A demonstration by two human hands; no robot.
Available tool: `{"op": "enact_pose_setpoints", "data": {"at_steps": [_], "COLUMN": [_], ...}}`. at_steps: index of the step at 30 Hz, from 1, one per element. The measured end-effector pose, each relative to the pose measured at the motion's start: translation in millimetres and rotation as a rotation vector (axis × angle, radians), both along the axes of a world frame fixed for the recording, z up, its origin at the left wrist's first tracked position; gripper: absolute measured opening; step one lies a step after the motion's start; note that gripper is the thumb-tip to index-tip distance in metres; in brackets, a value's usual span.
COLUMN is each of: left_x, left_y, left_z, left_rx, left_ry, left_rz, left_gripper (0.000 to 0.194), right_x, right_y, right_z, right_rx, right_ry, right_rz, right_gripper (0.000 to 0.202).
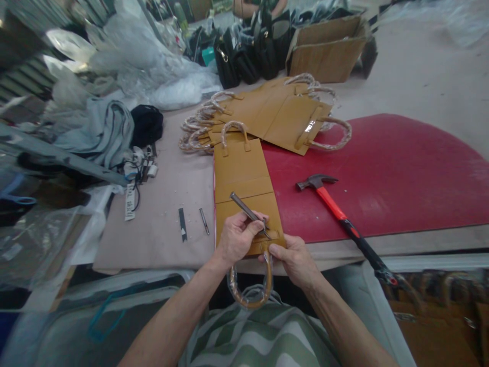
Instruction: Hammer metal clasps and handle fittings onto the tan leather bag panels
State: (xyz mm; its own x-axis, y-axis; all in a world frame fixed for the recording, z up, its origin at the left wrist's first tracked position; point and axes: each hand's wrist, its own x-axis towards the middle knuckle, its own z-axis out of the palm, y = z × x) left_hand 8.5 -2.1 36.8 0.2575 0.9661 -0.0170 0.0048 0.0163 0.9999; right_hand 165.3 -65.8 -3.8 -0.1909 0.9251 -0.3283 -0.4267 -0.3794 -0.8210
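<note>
A long tan leather bag panel (244, 171) lies on the table, partly on a red mat, with a plastic-wrapped handle (234, 289) hanging over the near edge. My left hand (239, 237) is closed around a dark metal punch (243, 205), slanted with its lower end close to the panel near the handle base. My right hand (296, 257) pinches the panel's near right edge beside the handle, thumb on top. Right of the panel rests a claw hammer (332, 199) with a red and black handle.
A flat dark blade (182, 224) and a slim metal rod (204, 221) lie left of the panel. Beyond are stacked tan panels (263, 114), black bags (248, 56) and a cardboard box (326, 53). The red mat (385, 173) spreads right; another person's arms (260, 7) show behind.
</note>
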Motion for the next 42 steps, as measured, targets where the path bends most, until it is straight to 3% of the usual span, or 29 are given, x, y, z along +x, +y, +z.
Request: {"op": "enact_pose_setpoints", "data": {"at_steps": [16,29,34,42], "left_x": [6.2,11.0,11.2,12.0], "left_y": [-4.6,9.8,14.1,10.8], "left_z": [-6.2,-14.2,-21.9,-37.6], "left_rx": [0.123,0.224,0.291,0.396], "left_ry": [0.153,0.236,0.265,0.300], "left_rz": [0.007,0.019,0.016,-0.031], "left_gripper": [0.015,0.013,0.013,0.012], "right_x": [-6.0,-12.3,-17.0,-10.6], "right_y": [1.0,13.1,15.4,-4.5], "right_z": [-3.5,11.1,16.6,19.2], "right_rx": [-0.100,-0.184,-0.192,-0.208], "right_ry": [0.067,0.044,0.005,-0.153], "right_rz": [-0.063,-0.122,-0.155,-0.142], "right_gripper": [0.042,0.045,0.038,0.031]}}
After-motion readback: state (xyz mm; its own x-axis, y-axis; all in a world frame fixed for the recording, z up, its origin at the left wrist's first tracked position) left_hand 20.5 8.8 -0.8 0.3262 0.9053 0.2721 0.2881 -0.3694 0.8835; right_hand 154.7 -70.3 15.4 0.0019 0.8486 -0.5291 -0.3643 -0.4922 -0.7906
